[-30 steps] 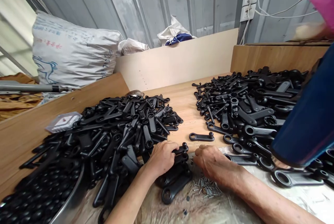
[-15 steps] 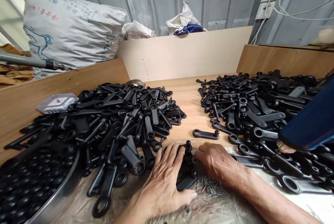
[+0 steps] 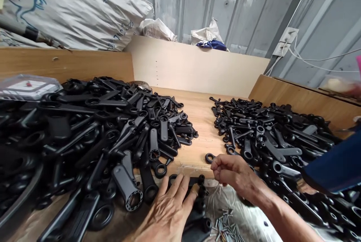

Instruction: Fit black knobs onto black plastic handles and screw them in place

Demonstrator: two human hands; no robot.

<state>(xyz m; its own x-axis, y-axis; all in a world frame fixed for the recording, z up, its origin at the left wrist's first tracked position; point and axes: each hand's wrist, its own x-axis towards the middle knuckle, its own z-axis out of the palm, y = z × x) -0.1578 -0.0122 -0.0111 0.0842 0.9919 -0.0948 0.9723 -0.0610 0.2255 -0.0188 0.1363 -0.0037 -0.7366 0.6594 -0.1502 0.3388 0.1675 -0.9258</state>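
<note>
My left hand (image 3: 172,206) lies with fingers stretched out over several black crank handles (image 3: 201,225) at the bottom middle; its fingertips rest on their upper edge. To its right, my right hand (image 3: 235,174) is closed, fingers curled in, above the plastic-covered bench. What it holds, if anything, is hidden. Right behind its fingertips shows the ring end of a black crank handle (image 3: 209,158), the remainder covered by the hand. A small heap of metal screws (image 3: 228,227) lies below my right hand.
Piles of black crank handles stand left (image 3: 113,121) and right (image 3: 262,129). A metal bowl (image 3: 26,193) is at the lower left, a clear plastic box (image 3: 29,87) above it. A blue cylindrical tool (image 3: 335,163) juts in from the right. Wooden boards (image 3: 197,61) wall the bench.
The view has shifted, with the bench closer. My right hand has lifted away from the black handles and screws, toward the lone handle. My left hand remains on the handles.
</note>
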